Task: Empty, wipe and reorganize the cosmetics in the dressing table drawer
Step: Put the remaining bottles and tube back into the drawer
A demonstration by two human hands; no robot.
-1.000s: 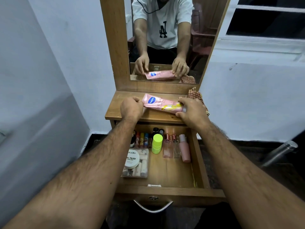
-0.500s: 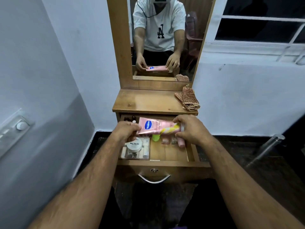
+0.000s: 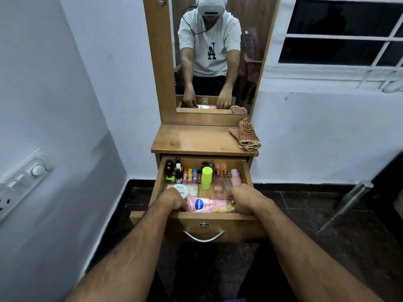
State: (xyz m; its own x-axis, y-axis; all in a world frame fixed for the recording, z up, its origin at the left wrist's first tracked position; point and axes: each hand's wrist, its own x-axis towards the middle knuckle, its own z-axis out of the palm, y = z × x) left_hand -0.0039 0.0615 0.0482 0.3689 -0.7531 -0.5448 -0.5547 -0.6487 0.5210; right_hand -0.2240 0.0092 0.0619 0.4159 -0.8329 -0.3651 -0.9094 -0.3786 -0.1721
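The pink tube point(image 3: 210, 205) is held crosswise along the front of the drawer point(image 3: 248, 171), its long axis running left to right. One end is gripped by the left hand point(image 3: 173, 200), the other by the right hand point(image 3: 245, 199), both equally near.

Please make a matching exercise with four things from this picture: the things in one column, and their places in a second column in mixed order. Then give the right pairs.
Things
1. pink tube
2. checked cloth
3. green bottle
4. white jar

Places
A. on the table top, right end
B. drawer front, lying between both hands
C. drawer left side, beside the left hand
D. drawer middle, standing upright

Pairs: 1-B, 2-A, 3-D, 4-C
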